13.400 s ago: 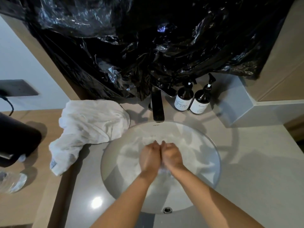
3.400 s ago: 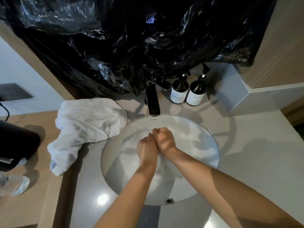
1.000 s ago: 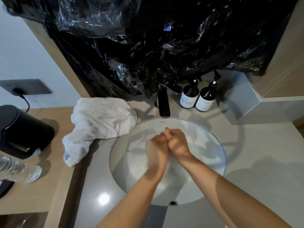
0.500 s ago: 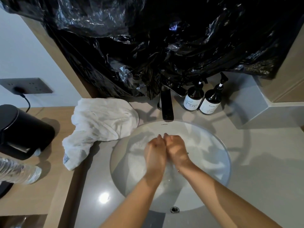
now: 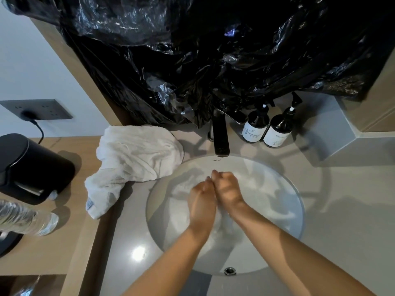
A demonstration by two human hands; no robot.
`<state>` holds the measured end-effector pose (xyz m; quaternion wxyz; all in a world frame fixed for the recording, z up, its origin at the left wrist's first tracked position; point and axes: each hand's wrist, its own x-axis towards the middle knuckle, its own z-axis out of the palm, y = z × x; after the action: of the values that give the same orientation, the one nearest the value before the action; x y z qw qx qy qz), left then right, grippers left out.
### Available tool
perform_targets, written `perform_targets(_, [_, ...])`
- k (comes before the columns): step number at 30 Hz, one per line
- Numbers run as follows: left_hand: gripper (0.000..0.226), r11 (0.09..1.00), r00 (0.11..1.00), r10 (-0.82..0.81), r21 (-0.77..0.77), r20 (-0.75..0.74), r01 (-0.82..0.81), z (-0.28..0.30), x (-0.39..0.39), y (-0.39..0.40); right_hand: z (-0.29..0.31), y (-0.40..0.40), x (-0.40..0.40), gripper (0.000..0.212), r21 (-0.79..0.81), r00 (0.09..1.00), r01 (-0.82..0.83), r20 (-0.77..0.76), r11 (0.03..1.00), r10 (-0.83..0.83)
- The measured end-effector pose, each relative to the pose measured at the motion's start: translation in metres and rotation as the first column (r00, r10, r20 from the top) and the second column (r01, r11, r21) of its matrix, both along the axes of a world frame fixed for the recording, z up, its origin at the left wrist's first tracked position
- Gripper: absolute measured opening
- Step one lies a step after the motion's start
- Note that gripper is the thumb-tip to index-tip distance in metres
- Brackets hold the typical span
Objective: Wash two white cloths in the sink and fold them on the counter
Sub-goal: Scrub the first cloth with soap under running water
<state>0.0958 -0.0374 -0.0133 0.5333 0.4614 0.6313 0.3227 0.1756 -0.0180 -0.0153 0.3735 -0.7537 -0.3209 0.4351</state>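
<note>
A white cloth [image 5: 183, 186] lies soaked in the round white sink basin [image 5: 300, 210], spread under the water. My left hand [image 5: 202, 201] and my right hand [image 5: 227, 189] are pressed side by side in the middle of the basin. Both have their fingers curled down into the cloth, gripping a bunched part of it between them. The right knuckles sit slightly farther from me than the left. The gripped part of the cloth is hidden under the hands.
A black faucet [image 5: 220, 135] overhangs the basin's far rim, with two dark pump bottles [image 5: 255, 129] to its right. A dry white towel [image 5: 136, 154] lies left of the sink. A black kettle [image 5: 32, 167] and a water bottle [image 5: 25, 218] are far left. Black plastic sheeting [image 5: 213, 50] hangs above.
Both hands stay clenched on the cloth and shift back and forth a little against each other. The view has moved slightly; nothing else on the counter changed.
</note>
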Motion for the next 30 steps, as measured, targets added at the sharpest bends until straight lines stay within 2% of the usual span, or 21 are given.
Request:
perform_targets(3, [0.044, 0.99, 0.99, 0.137, -0.042, 0.04, -0.135, -0.006, -0.01, 0.008, -0.002, -0.027, -0.013, 0.05, 0.032, 0.992, -0.125, 0.021, 0.992, 0.124])
perform_targets(4, [0.043, 0.991, 0.991, 0.129, -0.043, 0.031, -0.127, -0.009, -0.01, 0.004, -0.005, -0.033, -0.012, 0.049, 0.029, 0.991, -0.131, 0.014, 0.991, 0.131])
perform_targets(8, [0.043, 0.995, 0.995, -0.1, -0.014, -0.024, 0.099, -0.012, -0.003, -0.015, -0.021, -0.029, 0.003, 0.052, 0.044, 0.999, -0.011, -0.037, 0.999, 0.013])
perform_targets(11, [0.048, 0.993, 0.993, -0.113, 0.036, -0.017, 0.114, -0.015, -0.021, 0.011, -0.019, -0.036, 0.006, 0.05, 0.123, 0.999, -0.039, -0.019, 0.992, 0.042])
perform_targets(14, [0.046, 0.954, 0.949, -0.243, 0.127, -0.201, 0.271, -0.026, -0.029, 0.024, -0.026, -0.04, 0.031, 0.046, 0.181, 0.995, -0.076, 0.084, 0.98, 0.062])
perform_targets(16, [0.04, 0.893, 0.875, -0.336, 0.177, -0.349, 0.414, -0.045, -0.031, 0.026, -0.043, -0.044, 0.046, 0.035, 0.175, 0.987, -0.108, 0.136, 0.979, 0.085])
perform_targets(18, [0.027, 0.829, 0.769, -0.37, 0.188, -0.522, 0.527, -0.069, -0.034, 0.031, -0.061, -0.048, 0.055, 0.016, 0.107, 0.955, -0.221, 0.228, 0.969, 0.192])
perform_targets(19, [0.028, 0.79, 0.683, -0.376, 0.169, -0.626, 0.59, -0.081, -0.036, 0.032, -0.075, -0.051, 0.059, 0.024, 0.044, 0.905, -0.314, 0.314, 0.948, 0.285])
perform_targets(21, [0.039, 0.717, 0.419, -0.443, -0.033, -0.793, 0.696, -0.093, -0.036, 0.031, -0.098, -0.063, 0.065, 0.05, -0.189, 0.692, -0.518, 0.481, 0.834, 0.538])
perform_targets(22, [0.049, 0.667, 0.305, -0.537, -0.176, -0.786, 0.724, -0.098, -0.035, 0.028, -0.106, -0.069, 0.067, 0.059, -0.257, 0.599, -0.566, 0.524, 0.783, 0.605])
perform_targets(23, [0.063, 0.609, 0.245, -0.631, -0.275, -0.736, 0.744, -0.104, -0.032, 0.023, -0.114, -0.074, 0.067, 0.064, -0.302, 0.524, -0.611, 0.538, 0.732, 0.66])
perform_targets(25, [0.086, 0.539, 0.191, -0.695, -0.326, -0.693, 0.777, -0.117, -0.024, 0.013, -0.13, -0.084, 0.062, 0.068, -0.365, 0.455, -0.654, 0.509, 0.662, 0.73])
perform_targets(27, [0.098, 0.47, 0.087, -0.651, -0.31, -0.754, 0.827, -0.141, -0.02, 0.007, -0.145, -0.086, 0.057, 0.071, -0.414, 0.441, -0.661, 0.46, 0.626, 0.771])
perform_targets(28, [0.098, 0.429, 0.034, -0.666, -0.346, -0.745, 0.834, -0.145, -0.018, 0.007, -0.152, -0.083, 0.057, 0.073, -0.416, 0.496, -0.645, 0.412, 0.642, 0.765])
perform_targets(29, [0.098, 0.408, 0.018, -0.707, -0.387, -0.707, 0.827, -0.156, -0.016, 0.009, -0.161, -0.079, 0.062, 0.077, -0.431, 0.488, -0.651, 0.392, 0.625, 0.78])
perform_targets(30, [0.098, 0.422, 0.053, -0.731, -0.39, -0.68, 0.818, -0.159, -0.013, 0.011, -0.165, -0.07, 0.064, 0.081, -0.46, 0.572, -0.611, 0.307, 0.645, 0.76])
